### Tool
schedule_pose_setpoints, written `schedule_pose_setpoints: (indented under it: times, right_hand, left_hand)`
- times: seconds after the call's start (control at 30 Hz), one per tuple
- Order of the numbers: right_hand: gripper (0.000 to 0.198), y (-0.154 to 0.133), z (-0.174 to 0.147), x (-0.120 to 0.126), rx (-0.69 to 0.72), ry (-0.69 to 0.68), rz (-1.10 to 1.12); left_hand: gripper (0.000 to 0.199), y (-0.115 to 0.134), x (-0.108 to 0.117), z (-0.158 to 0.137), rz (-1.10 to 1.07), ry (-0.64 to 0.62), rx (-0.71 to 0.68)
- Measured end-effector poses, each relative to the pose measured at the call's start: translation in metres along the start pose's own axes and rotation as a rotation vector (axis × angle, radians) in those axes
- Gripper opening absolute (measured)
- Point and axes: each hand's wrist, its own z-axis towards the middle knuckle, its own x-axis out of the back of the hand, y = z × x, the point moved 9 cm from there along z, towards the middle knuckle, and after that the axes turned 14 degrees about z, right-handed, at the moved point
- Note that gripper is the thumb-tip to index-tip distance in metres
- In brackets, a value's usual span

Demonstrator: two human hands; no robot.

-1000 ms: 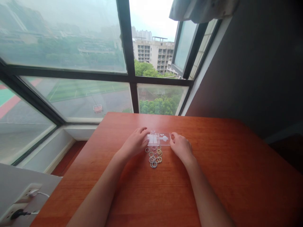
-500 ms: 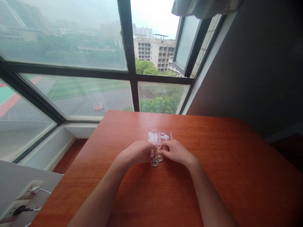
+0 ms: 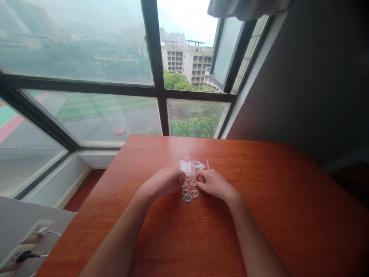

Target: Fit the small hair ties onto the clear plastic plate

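Observation:
Several small pastel rings that look like hair ties [image 3: 191, 189] lie in a loose cluster on the table, some overlapping. My left hand [image 3: 170, 180] is at their left side, its fingers curled together and its fingertips near a pink ring [image 3: 188, 178]. Whether those fingers hold anything is too small to tell. On the right, my right hand [image 3: 212, 182] has thumb and forefinger bent into a pinch at a pale yellow ring [image 3: 193, 183]; its grip on that ring is not clear. Just beyond both hands lies a clear plastic box [image 3: 186, 167] with its see-through lid [image 3: 201, 164] opened flat to the right.
The reddish-brown wooden table [image 3: 273, 192] reaches to a window with dark frames [image 3: 161, 92]. A grey wall [image 3: 302, 84] rises on the right. Low on the left wall are sockets with plugs [image 3: 27, 256] and cables.
My left hand has drawn back a little to the left, uncovering more of the rings. My right hand stays almost where it was.

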Motion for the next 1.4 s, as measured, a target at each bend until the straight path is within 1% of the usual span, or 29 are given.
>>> schedule_pose_setpoints:
  times: [0.1,0.17,0.33,0.43,0.53,0.67,0.73,0.87,1.0,1.07,1.23,1.4]
  right_hand:
    - [0.015,0.001,0.001,0.001,0.026,0.013,0.004]
    - [0.014,0.003,0.001,0.001,0.018,0.019,0.006]
    - [0.015,0.006,0.001,0.002,-0.025,0.009,0.002]
    - [0.015,0.003,0.0,0.001,0.011,-0.014,0.019]
    - [0.015,0.001,0.0,0.002,0.047,-0.024,0.043]
    - [0.017,0.0,0.002,0.007,0.008,0.064,0.01]
    - [0.017,-0.008,0.002,0.007,0.031,0.105,-0.028]
    - [0.015,-0.02,0.002,0.002,0.091,0.109,-0.071]
    - [0.016,-0.009,0.001,0.009,0.029,0.134,-0.112]
    - [0.016,-0.002,0.001,0.011,0.004,0.123,-0.128]
    - [0.017,0.003,0.002,0.011,-0.008,0.107,-0.127]
    - [0.015,0.004,0.003,0.015,-0.021,0.138,-0.138]
  left_hand:
    - [0.016,-0.01,0.003,-0.002,-0.012,0.009,0.056]
    - [0.016,-0.014,0.002,-0.002,-0.021,0.01,0.079]
    - [0.018,-0.013,0.001,-0.003,-0.043,0.012,0.047]
    - [0.016,-0.014,0.0,-0.003,-0.039,0.002,0.045]
    - [0.015,-0.008,-0.001,-0.003,-0.065,-0.029,-0.005]
    - [0.018,-0.004,-0.002,-0.003,-0.12,-0.046,-0.053]
    - [0.019,-0.006,-0.002,-0.002,-0.112,-0.044,-0.042]
    - [0.019,-0.014,-0.002,-0.002,-0.054,-0.043,0.02]
    - [0.021,-0.021,-0.005,-0.002,-0.037,-0.048,0.071]
    - [0.022,-0.023,-0.008,-0.002,-0.03,-0.053,0.081]
    - [0.019,-0.021,-0.014,0.0,-0.036,-0.04,0.06]
    - [0.019,-0.013,-0.011,0.0,-0.022,-0.046,0.03]
